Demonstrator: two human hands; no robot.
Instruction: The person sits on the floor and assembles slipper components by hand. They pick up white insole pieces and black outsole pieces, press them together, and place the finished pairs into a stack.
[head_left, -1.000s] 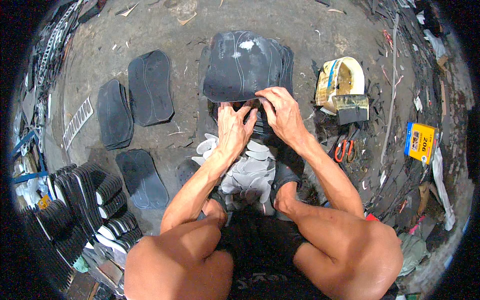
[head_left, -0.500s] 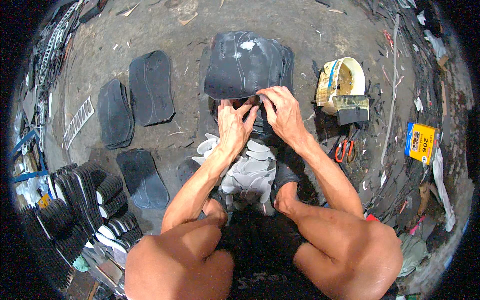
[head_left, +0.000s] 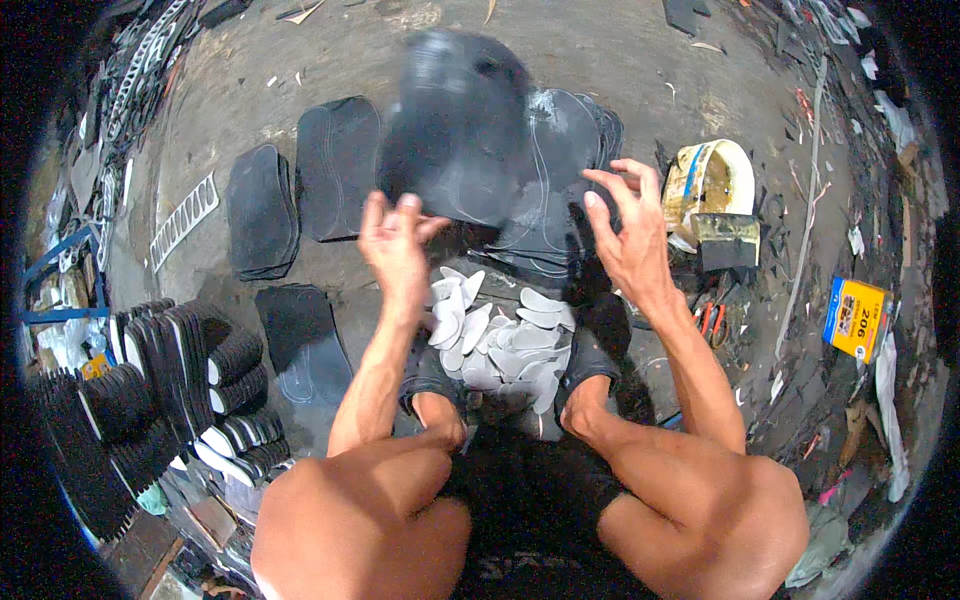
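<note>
My left hand (head_left: 396, 250) has its fingers apart at the lower left edge of a black insole sheet (head_left: 455, 130). That sheet is smeared by motion and looks tilted above the floor; I see no grip on it. A pile of black sheets with stitched-looking insole outlines (head_left: 567, 140) lies right of it, partly covered. Beside this pile's right edge my right hand (head_left: 632, 225) hovers with curved, spread fingers and nothing in them. Pale grey, leaf-shaped pads (head_left: 500, 335) lie heaped between my feet, nearer than both hands.
Further sheet stacks (head_left: 262, 215) lie left, and a single dark sheet (head_left: 305, 345) is nearer. Black-and-white sole pieces (head_left: 170, 370) crowd the lower left. At right stand a glue-stained tub (head_left: 735, 170) with a flat spreader (head_left: 725, 240), orange-handled scissors (head_left: 714, 322) and a yellow box (head_left: 856, 318).
My hands have parted from the pile's near edge, left hand leftward and right hand rightward. A black sheet has come off the pile and moved left. The view has shifted slightly.
</note>
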